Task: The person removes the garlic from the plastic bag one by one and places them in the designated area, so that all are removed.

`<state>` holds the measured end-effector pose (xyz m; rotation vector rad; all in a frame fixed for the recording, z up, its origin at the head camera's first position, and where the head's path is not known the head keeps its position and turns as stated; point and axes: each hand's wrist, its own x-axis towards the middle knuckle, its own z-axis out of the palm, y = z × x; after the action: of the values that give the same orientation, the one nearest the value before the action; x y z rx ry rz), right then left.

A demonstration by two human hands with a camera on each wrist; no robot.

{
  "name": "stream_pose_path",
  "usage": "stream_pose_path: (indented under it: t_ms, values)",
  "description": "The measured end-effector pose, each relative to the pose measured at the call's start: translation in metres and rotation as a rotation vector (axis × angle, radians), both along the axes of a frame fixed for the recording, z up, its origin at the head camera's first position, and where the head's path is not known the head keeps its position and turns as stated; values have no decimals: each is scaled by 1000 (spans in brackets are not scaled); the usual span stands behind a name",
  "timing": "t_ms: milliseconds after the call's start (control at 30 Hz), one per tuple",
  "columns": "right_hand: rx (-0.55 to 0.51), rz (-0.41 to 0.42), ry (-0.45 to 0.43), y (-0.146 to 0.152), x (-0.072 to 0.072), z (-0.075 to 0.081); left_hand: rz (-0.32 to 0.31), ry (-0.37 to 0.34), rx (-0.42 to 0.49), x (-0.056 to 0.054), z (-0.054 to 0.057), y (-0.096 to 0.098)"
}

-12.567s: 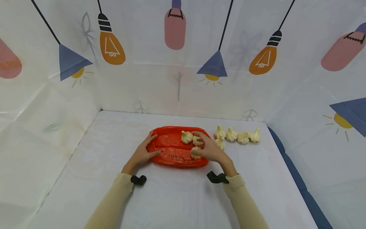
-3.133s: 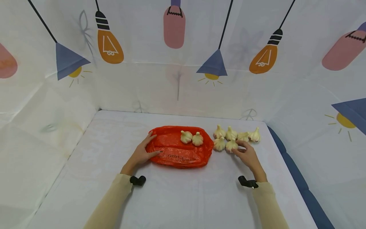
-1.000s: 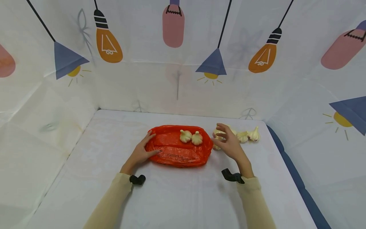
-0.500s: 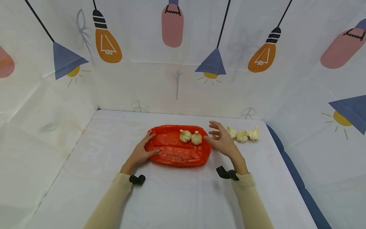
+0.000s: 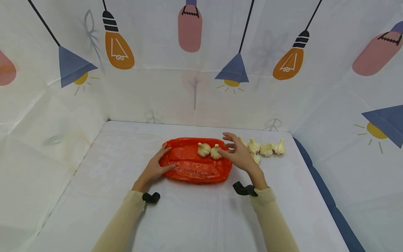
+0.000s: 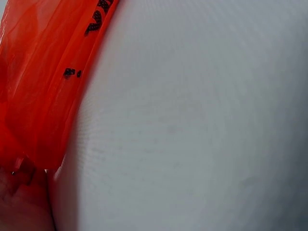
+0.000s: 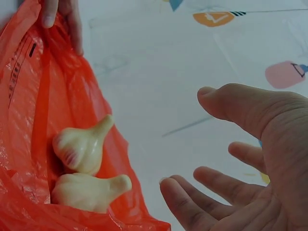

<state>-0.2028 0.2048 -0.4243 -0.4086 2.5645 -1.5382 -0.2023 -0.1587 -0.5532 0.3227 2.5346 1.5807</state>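
A red plastic bag (image 5: 195, 171) with dark print lies mid-table, its top spread wide. Two garlic bulbs (image 5: 204, 149) sit side by side in it; the right wrist view shows both bulbs (image 7: 86, 147) up close. My left hand (image 5: 155, 168) holds the bag's left edge, thumb on the near side and fingers at the far side. Over the bag's right edge hovers my right hand (image 5: 240, 155), fingers spread and nothing between them, next to the right-hand bulb. More garlic bulbs (image 5: 266, 149) stand on the table to the right, some partly hidden behind my right hand.
A white-covered table (image 5: 189, 220) carries everything. Behind it hangs a pale curtain (image 5: 151, 94) printed with lamps and bulbs. A dark blue padded edge (image 5: 324, 185) runs along the table's right side. Each wrist wears a black camera mount (image 5: 151, 197).
One bulb has gone from the bag to the row at right. Since then my right hand has come back left, bare, to the bag. The left hand stays put.
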Motion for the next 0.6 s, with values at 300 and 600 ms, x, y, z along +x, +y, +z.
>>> stream_pose_path:
  t_ms: [300,600]
  values:
    - [40,21,10,-7,-7,-2,0,-1,6,0,0,0]
    - [96,34,-4,-17,-11,-4,3,3,7,0,0,0]
